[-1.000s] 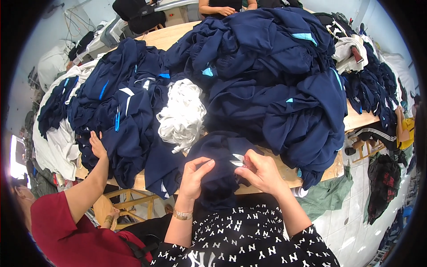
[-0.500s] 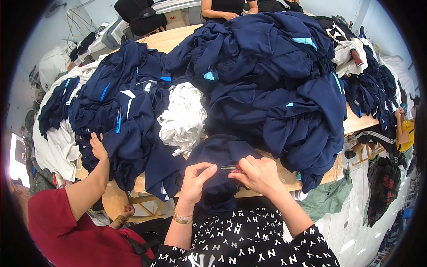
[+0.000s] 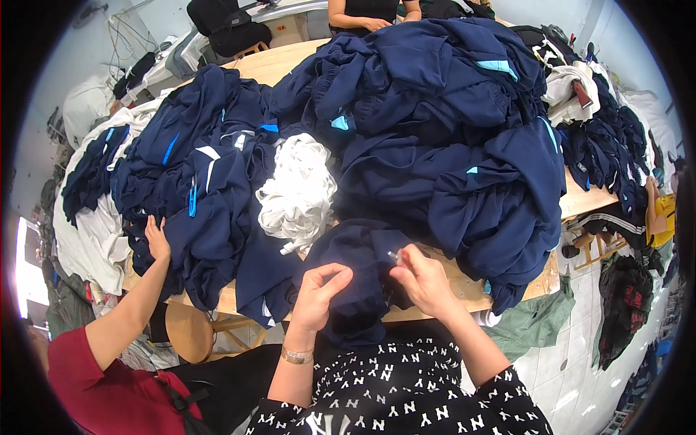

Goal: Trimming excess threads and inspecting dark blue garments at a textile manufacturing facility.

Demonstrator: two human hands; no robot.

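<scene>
My right hand is closed around small thread snips with a red handle, their metal tip poking out past the fingers. My left hand holds thumb and forefinger pressed together; whatever lies in that pinch is too small to make out. Beneath and between both hands a navy garment hangs over the near table edge. Just beyond my left hand lies a tangled heap of white tape.
Big piles of navy garments with light blue trim cover the wooden table. Blue-handled snips lie on the left pile. A co-worker in a red shirt reaches onto that pile. Another person is across the table.
My right hand has drawn right, away from my left hand, with the snips now pointing up and left. My left hand stays put. The red-shirted co-worker has shifted lower.
</scene>
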